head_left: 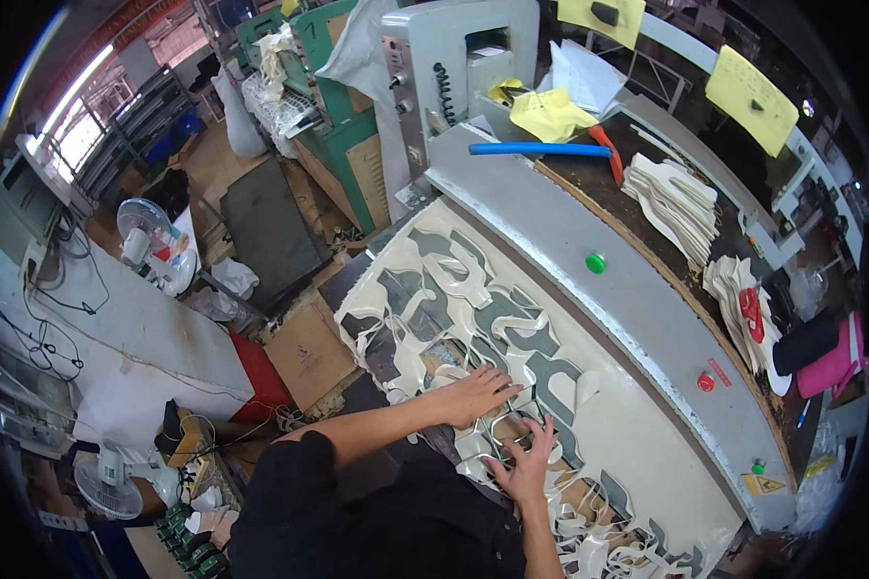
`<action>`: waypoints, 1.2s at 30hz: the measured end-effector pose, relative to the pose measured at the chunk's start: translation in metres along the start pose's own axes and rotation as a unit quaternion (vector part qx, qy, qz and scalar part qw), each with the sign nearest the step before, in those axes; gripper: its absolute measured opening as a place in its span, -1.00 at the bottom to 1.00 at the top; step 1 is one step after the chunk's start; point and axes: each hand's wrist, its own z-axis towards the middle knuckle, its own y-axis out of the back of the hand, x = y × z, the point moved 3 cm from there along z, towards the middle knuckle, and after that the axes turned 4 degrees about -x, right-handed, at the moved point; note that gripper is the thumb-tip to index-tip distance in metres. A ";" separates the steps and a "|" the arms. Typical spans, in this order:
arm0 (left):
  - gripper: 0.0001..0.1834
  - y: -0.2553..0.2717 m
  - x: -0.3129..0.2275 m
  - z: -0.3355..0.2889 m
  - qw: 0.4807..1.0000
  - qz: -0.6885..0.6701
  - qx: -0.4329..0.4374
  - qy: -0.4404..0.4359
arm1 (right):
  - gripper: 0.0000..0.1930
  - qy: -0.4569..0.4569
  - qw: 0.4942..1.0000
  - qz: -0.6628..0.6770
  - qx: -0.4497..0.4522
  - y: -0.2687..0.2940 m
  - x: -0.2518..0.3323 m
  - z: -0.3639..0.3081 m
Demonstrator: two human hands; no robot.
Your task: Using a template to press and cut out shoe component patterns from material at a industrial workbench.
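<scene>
A large cream sheet [637, 425], full of cut-out shapes with grey-green patches showing through, lies on the machine bed. My left hand [475, 397] rests palm down near its middle, fingers stretched to the right. Close by on the right, my right hand [526, 465] has its thumb and fingers spread apart. Between both hands sits a thin-edged metal outline, seemingly a cutting die [498, 422], touched by the fingertips; the hands partly hide it. Loose cream strips [599, 545] lie tangled at the sheet's near edge.
A grey press beam [647, 309] with green buttons and a red button spans beyond the sheet. Stacked cream pieces [674, 205], a red-headed hammer with a blue handle [541, 150] and yellow papers lie behind it. A cardboard sheet [309, 352] and fans stand left.
</scene>
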 end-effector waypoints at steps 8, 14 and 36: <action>0.17 0.034 -0.049 0.018 0.990 -0.137 -0.008 -0.030 | -0.58 -0.012 1.000 -0.007 0.027 0.089 -0.059 0.003; -0.18 -0.002 -0.071 0.090 0.987 -0.130 -0.059 -0.076 | -0.54 -0.067 0.997 -0.011 -0.043 0.168 -0.163 -0.019; -0.21 -0.098 -0.020 0.103 0.999 -0.009 -0.045 0.004 | -0.70 -0.282 0.895 -0.135 -0.319 0.084 -0.207 -0.051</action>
